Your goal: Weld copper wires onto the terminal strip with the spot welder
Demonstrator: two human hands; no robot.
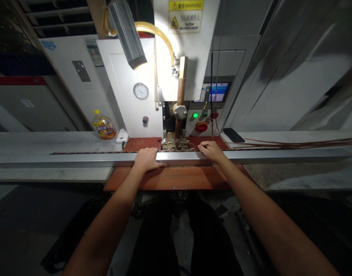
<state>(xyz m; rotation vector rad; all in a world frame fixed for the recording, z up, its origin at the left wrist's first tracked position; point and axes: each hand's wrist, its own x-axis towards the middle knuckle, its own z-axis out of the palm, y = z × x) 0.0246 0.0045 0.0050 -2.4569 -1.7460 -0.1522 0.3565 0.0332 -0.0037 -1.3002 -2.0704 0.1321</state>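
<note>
A long silver metal bar (180,156) lies across the bench in front of a white machine (135,69). A thin dark strip (86,152) runs along its back edge. My left hand (148,159) wraps over the bar left of centre, fingers behind and thumb in front. Right of centre, my right hand (211,150) is closed in a pinch at the back edge; what its fingertips hold is too small to make out. Between my hands, the machine's copper-coloured vertical rod (178,128) reaches down to a small metal fixture (171,142) just behind the bar.
A reddish-brown board (176,178) juts out under the bar. Behind it stand a yellow-capped bottle (104,125) and a small white device (122,136) on the left. A phone (233,135) and long brown rods or wires (302,144) lie right. A lamp (127,34) hangs above.
</note>
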